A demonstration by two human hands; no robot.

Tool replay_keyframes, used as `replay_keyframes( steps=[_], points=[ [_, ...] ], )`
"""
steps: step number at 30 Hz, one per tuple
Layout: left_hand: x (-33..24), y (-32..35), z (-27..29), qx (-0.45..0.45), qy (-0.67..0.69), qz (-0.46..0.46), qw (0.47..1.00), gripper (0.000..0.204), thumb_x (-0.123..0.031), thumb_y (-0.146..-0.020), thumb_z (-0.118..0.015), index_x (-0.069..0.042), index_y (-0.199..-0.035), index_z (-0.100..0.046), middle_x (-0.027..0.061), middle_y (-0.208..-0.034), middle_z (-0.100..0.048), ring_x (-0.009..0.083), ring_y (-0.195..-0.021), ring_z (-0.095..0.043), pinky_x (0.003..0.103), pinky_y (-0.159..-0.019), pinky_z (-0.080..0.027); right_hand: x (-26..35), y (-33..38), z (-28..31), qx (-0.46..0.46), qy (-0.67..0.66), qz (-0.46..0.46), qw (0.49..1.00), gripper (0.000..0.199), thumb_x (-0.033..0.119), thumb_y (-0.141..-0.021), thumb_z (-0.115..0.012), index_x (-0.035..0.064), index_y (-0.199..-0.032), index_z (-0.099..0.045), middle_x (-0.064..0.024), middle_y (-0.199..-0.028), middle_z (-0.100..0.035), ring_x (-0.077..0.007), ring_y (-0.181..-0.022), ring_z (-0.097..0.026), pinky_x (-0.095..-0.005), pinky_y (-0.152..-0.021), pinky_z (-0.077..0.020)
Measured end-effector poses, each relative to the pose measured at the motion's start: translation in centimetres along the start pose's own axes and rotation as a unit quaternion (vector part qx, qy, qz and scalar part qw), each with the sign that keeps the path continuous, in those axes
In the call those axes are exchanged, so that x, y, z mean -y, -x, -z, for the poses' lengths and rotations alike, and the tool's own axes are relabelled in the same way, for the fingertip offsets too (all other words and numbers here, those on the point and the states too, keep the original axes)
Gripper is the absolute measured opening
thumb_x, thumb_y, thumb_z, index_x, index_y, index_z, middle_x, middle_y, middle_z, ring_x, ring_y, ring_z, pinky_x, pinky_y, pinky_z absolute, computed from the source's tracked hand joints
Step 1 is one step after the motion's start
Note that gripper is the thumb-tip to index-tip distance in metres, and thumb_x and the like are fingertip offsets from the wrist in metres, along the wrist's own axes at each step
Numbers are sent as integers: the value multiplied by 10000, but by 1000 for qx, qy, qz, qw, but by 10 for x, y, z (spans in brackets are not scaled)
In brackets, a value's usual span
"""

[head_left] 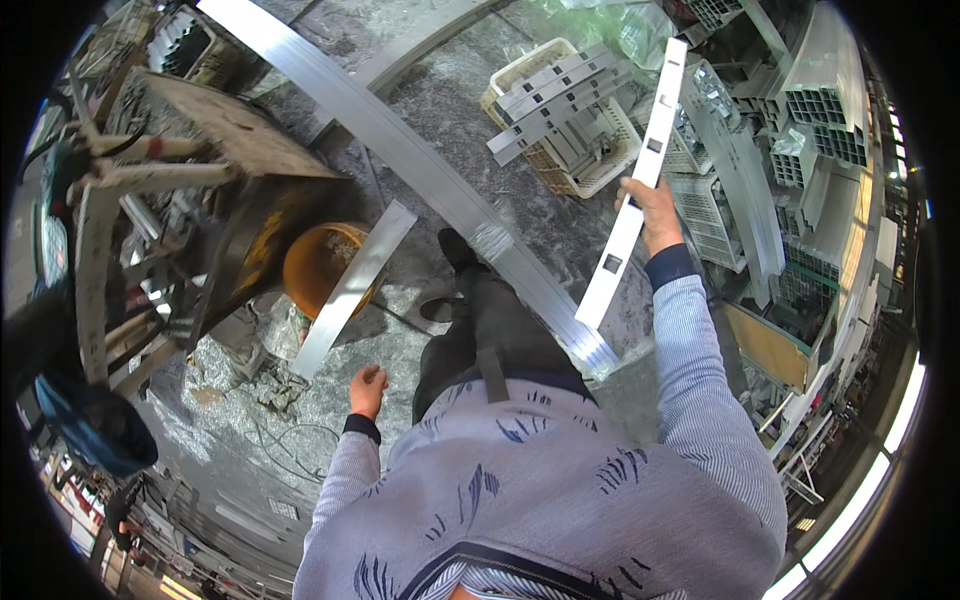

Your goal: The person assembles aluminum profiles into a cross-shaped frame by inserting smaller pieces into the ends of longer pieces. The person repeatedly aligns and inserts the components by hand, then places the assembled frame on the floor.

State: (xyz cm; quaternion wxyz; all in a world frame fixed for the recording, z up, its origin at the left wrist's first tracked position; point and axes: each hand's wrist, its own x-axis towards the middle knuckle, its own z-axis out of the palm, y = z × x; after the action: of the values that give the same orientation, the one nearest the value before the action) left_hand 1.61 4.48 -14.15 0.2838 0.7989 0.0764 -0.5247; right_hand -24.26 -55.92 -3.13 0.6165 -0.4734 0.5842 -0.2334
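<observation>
My right hand [655,212] is closed round a pale metal square tube [620,235] with square holes along its side. The tube slants up and away on the right, clear of the basket beyond it. My left hand [368,390] hangs low beside my leg with its fingers curled; nothing shows in it. Ahead of that hand, a shorter flat metal bar [355,285] slants past a yellow-orange bucket [312,268]. Bundled long metal profiles [400,150] run diagonally from the far left to near the tube's lower end.
A cream plastic basket [606,184] holds several notched metal tubes [565,88], some jutting over its rim. Stacked hollow profiles [825,100] and crates [706,215] line the right. A worn workbench [235,125] stands at the left. Thin cable [285,450] lies on the floor.
</observation>
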Motion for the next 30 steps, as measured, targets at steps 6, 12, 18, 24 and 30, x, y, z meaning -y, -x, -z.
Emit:
replay_keyframes(
  steps=[6, 12, 18, 24, 30],
  points=[
    [13, -8, -37, 50, -6, 43, 998, 390, -195, -955, -698, 39, -1263, -649, 97, -1005, -744, 152, -842, -706, 282, -700, -534, -102, -113, 11, -167, 19, 0, 986, 434, 30, -781, -737, -98, -1149, -544, -154, -973, -659, -222, -753, -682, -352, -651, -573],
    [35, -8, -79, 34, -184, 6, 982, 323, -203, -890, -747, 2, -1139, -724, 138, -985, -774, 232, -913, -747, 360, -850, -571, -175, -228, -14, -256, 50, 17, 965, 481, 101, -778, -764, -94, -1188, -604, -184, -1037, -707, -280, -899, -691, -396, -810, -537],
    [30, -1, -118, -68, -274, -51, 958, 171, -125, -820, -758, -48, -909, -634, 112, -840, -659, 312, -745, -653, 442, -685, -521, -219, -324, -41, -282, -15, -56, 957, 501, 182, -798, -754, -130, -1174, -642, -220, -1181, -694, -316, -1040, -658, -407, -896, -511],
    [18, -5, -132, -97, -296, -35, 950, 157, -106, -806, -744, -53, -831, -598, 108, -726, -616, 324, -649, -619, 451, -638, -497, -251, -376, -60, -287, 57, -73, 953, 722, 204, -821, -791, -140, -1385, -500, -246, -1322, -617, -316, -1125, -629, -381, -948, -497],
    [19, -12, -138, -97, -302, -6, 948, 150, -120, -826, -714, -51, -795, -585, 126, -682, -598, 347, -617, -602, 463, -609, -481, -267, -389, -78, -261, 81, -63, 960, 642, 272, -848, -804, -87, -1314, -545, -211, -1244, -639, -290, -1056, -620, -416, -894, -509]
  ],
)
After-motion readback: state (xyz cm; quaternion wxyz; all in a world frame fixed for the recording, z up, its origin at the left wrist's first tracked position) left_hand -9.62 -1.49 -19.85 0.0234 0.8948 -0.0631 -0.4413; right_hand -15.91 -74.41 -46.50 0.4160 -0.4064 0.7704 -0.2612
